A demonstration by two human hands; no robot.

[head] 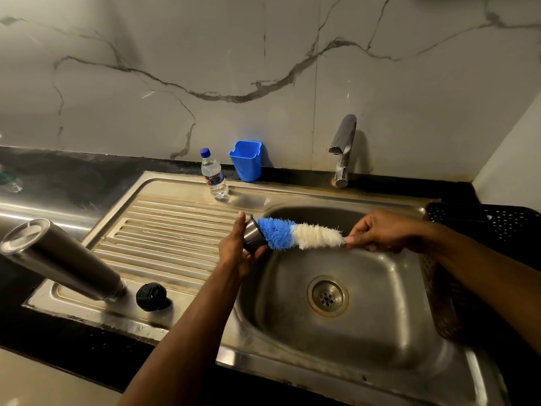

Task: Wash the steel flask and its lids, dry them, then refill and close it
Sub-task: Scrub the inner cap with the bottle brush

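Observation:
My left hand (234,247) grips a small steel cup lid (254,237) over the left edge of the sink basin (380,332), its mouth turned right. My right hand (377,231) holds the handle of a blue and white bottle brush (298,233), whose blue tip is pushed into the lid. The steel flask (61,260) stands upside down on the drainboard (164,230) at the left. Beside it lies the black inner lid (151,296).
A clear water bottle (214,175) with a blue cap and a blue plastic holder (246,161) stand at the back of the sink. The tap (343,148) rises behind the basin, with no water running. A black perforated basket (480,221) sits at the right.

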